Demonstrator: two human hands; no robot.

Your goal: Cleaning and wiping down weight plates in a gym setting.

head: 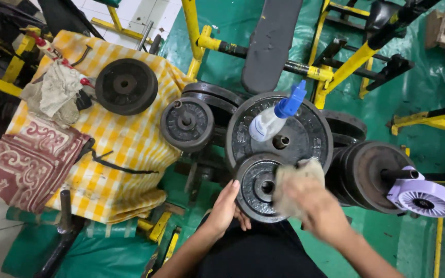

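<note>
Spray bottle (270, 119) holds clear liquid.

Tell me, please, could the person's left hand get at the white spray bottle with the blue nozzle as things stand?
Probably yes. The left hand grips the small dark weight plate's edge, and the spray bottle lies just beyond on the large plate, nothing between them. The hand would have to let go first.

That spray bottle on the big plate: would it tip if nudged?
Probably. The spray bottle looks slim and tall with a blue trigger head on top. It rests on the big plate, whose face looks uneven. Clear plastic suggests it's light.
</note>
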